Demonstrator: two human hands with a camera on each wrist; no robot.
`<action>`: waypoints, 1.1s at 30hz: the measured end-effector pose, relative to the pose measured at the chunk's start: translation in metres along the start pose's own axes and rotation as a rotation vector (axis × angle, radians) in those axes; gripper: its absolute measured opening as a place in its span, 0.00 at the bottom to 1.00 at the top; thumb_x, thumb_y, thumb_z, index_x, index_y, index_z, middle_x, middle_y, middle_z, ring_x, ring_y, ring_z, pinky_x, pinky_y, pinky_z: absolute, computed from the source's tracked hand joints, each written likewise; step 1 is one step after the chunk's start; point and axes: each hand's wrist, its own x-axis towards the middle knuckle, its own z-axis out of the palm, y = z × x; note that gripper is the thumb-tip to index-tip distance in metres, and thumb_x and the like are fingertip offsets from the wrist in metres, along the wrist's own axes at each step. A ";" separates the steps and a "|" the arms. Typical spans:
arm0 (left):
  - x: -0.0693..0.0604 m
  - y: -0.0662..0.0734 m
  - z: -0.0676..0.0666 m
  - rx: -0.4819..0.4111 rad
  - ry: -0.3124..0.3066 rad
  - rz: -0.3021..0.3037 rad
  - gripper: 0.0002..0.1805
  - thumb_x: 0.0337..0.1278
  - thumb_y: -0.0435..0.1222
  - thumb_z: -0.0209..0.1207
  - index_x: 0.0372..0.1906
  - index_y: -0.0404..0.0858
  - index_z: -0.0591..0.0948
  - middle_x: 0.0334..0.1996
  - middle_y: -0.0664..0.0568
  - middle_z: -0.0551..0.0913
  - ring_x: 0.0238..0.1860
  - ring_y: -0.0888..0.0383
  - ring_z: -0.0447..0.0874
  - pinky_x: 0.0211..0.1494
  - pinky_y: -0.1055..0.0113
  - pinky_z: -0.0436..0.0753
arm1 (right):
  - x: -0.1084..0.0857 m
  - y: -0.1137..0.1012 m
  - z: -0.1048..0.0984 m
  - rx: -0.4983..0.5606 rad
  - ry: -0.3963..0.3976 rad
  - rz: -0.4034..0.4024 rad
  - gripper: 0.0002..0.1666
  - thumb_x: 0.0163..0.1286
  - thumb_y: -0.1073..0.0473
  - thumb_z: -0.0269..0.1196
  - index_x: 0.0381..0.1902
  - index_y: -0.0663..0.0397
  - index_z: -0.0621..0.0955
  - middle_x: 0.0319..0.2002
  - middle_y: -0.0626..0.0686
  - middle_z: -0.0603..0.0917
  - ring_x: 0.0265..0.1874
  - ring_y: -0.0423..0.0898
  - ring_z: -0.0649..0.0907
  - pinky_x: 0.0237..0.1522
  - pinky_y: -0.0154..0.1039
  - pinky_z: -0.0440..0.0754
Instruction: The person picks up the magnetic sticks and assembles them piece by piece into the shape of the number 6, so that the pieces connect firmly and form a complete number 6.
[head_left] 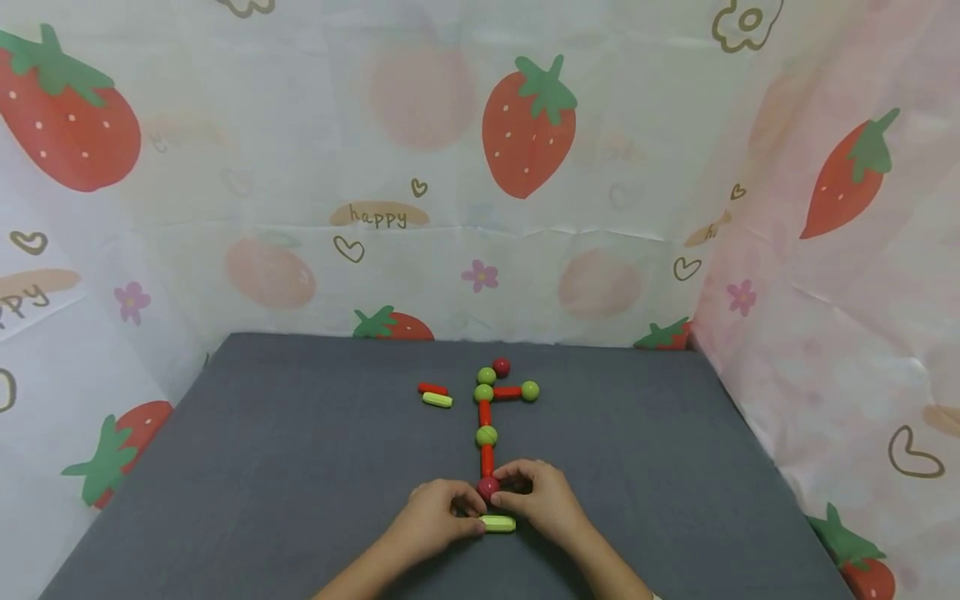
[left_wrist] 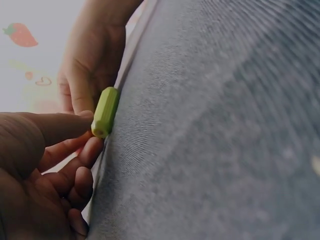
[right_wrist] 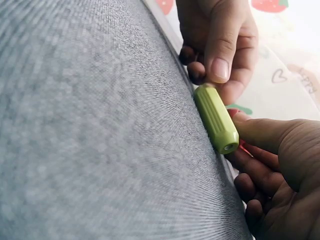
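Observation:
In the head view, the left hand (head_left: 435, 517) has its thumb and a finger at the left end of a yellow-green rod (head_left: 498, 523). The right hand (head_left: 546, 502) pinches a dark red ball (head_left: 488, 487) just beyond the rod. A red rod (head_left: 487, 461) runs from that ball to a green ball (head_left: 486, 436). In the left wrist view, the thumb of the left hand (left_wrist: 45, 170) meets the end of the rod (left_wrist: 106, 111). The right wrist view has the rod (right_wrist: 216, 119) between both hands; the fingers of the right hand (right_wrist: 280, 170) partly hide the ball.
Farther up the grey table (head_left: 262, 467), another red rod (head_left: 484, 413) leads to a green ball (head_left: 483, 393), with a side rod (head_left: 507, 392) to another green ball (head_left: 530, 391). Beyond are a green ball (head_left: 487, 376) and red ball (head_left: 502, 367). Left lie a red rod (head_left: 432, 388) and yellow-green rod (head_left: 437, 400).

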 end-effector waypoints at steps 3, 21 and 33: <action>0.001 0.000 -0.002 -0.040 0.032 -0.008 0.08 0.54 0.38 0.75 0.37 0.44 0.88 0.29 0.61 0.86 0.26 0.62 0.78 0.29 0.68 0.75 | 0.000 -0.001 0.000 0.004 -0.004 -0.001 0.16 0.58 0.49 0.78 0.44 0.43 0.89 0.38 0.44 0.85 0.40 0.44 0.79 0.41 0.38 0.78; 0.018 -0.007 0.005 -0.023 0.213 -0.064 0.16 0.50 0.43 0.77 0.45 0.49 0.89 0.38 0.63 0.88 0.33 0.61 0.76 0.35 0.65 0.73 | 0.000 0.002 0.002 -0.009 -0.006 0.005 0.16 0.59 0.48 0.78 0.44 0.41 0.89 0.38 0.44 0.84 0.38 0.44 0.77 0.40 0.39 0.77; 0.017 -0.003 0.010 0.007 0.251 -0.062 0.15 0.49 0.43 0.78 0.44 0.51 0.89 0.38 0.65 0.87 0.35 0.62 0.76 0.48 0.54 0.67 | -0.001 -0.003 -0.002 -0.023 -0.038 -0.017 0.15 0.61 0.50 0.76 0.46 0.42 0.89 0.39 0.45 0.85 0.39 0.44 0.78 0.40 0.38 0.77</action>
